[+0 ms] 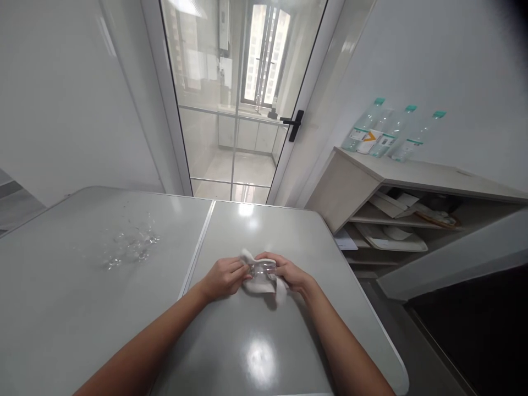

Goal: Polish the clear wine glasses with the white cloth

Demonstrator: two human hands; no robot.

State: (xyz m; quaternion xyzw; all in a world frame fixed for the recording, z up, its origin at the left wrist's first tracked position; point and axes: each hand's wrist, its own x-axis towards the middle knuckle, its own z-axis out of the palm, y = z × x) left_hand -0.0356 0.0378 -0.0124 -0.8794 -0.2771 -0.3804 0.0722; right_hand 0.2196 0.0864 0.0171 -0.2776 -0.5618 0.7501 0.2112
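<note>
Clear, smooth, cylindrical vessel (264, 268) amid crumpled white cloth (258, 287), over glossy grey table (214, 346) at six o'clock; left hand (227, 276), fingers bent together on cloth at the nine-o'clock end; right hand (292, 273), fingers curled around the three-o'clock end; long axis nine-to-three, mouth direction unclear; teal-capped plastic bottles (386, 139), two o'clock.

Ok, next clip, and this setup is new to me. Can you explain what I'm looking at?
There is no machine here, just a person's bare hands. The one picture comes from a camera worn on the head, looking forward and down. The left hand and right hand together hold a clear vessel and a white cloth over the table. Left of the table's seam lie shiny clear bits; drops or solid pieces, I can't tell. Beyond stand a glass door and, right, a shelf unit topped with bottles.
</note>
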